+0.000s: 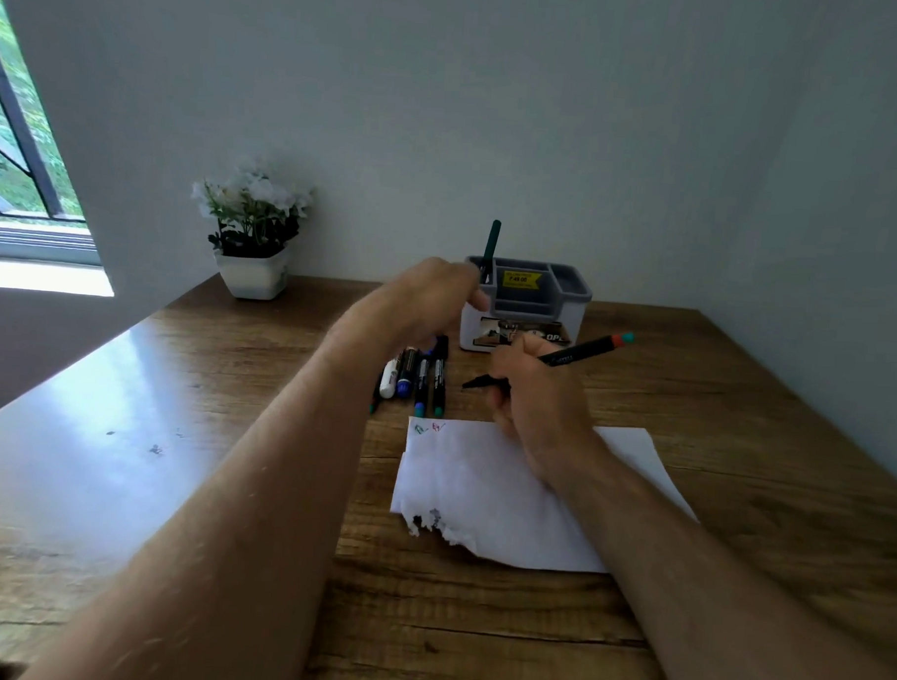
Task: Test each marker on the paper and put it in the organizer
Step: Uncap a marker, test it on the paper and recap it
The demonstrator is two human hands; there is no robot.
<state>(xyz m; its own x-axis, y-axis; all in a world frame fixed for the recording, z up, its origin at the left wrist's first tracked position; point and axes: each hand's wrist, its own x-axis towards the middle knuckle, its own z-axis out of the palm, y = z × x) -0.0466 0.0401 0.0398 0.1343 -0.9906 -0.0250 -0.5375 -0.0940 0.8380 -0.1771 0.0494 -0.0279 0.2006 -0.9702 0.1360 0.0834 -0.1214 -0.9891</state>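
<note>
A grey and white organizer [572, 293] stands at the back of the wooden table [175, 430], with a dark green marker [491, 243] upright in its left compartment. My left hand [427, 297] hovers blurred at the organizer's left edge, fingers loosely curled, nothing visible in it. My right hand [531, 395] grips a black marker [585, 350] with an orange and teal end, tip pointing left just above the paper's far edge. The white torn paper [481, 490] bears small green and red scribbles at its top left. Several markers [416, 377] lie side by side beyond the paper.
A white pot with white flowers [253, 238] stands at the back left by the wall. A window [13, 130] is at the far left. The wall rises right behind the organizer.
</note>
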